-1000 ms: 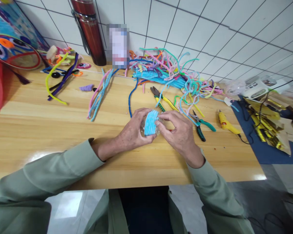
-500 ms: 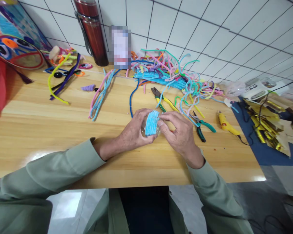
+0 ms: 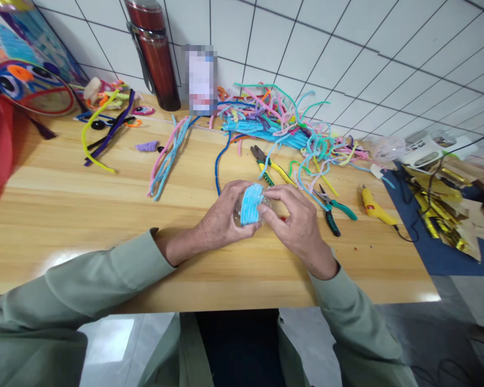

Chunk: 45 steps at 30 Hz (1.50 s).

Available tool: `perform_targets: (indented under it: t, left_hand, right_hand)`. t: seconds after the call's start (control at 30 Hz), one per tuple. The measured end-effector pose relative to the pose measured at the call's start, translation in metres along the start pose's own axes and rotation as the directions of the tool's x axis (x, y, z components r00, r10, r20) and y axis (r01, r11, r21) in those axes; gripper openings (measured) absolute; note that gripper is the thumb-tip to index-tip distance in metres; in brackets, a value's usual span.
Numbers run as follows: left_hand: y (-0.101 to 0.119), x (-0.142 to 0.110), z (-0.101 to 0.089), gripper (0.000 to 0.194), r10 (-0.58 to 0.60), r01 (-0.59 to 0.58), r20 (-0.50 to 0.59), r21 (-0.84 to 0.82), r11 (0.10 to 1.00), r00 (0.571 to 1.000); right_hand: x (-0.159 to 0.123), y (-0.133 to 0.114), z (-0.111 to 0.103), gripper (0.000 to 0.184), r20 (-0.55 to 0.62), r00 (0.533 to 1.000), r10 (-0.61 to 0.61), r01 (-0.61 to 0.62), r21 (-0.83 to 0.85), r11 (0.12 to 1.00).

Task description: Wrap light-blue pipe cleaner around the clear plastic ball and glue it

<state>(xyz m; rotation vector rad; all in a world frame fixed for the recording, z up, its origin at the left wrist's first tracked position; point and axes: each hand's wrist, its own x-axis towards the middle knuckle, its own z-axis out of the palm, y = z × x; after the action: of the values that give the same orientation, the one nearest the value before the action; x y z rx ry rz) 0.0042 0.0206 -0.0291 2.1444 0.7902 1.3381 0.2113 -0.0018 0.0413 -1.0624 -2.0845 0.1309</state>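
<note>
Gripping the blue-wrapped piece (image 3: 250, 205) from its left is the left hand (image 3: 225, 214); the right hand (image 3: 296, 217), pinch unclear, touches its right edge.

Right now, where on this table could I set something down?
The widest bare patch of table lies between the left sleeve and the curved yellow pipe cleaner. A smaller one, with tiny specks, lies between the right sleeve and the glue gun. Beyond the right hand it's crowded with pliers and piled pipe cleaners.
</note>
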Motion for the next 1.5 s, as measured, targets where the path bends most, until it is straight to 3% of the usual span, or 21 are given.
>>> perform_targets:
  t: [0.77,1.5]
  left_hand:
    - [0.000,-0.003,-0.003,0.085,0.025,-0.025,0.015,0.008,1.000,1.000]
    - [0.005,-0.004,-0.005,0.075,0.005,-0.005,0.016,0.013,1.000,1.000]
  right_hand:
    - [-0.010,-0.001,0.008,0.020,-0.062,0.991,-0.122,0.117,-0.078,0.990]
    - [-0.014,0.004,0.015,0.023,-0.119,0.990,-0.080,0.083,0.022,0.996]
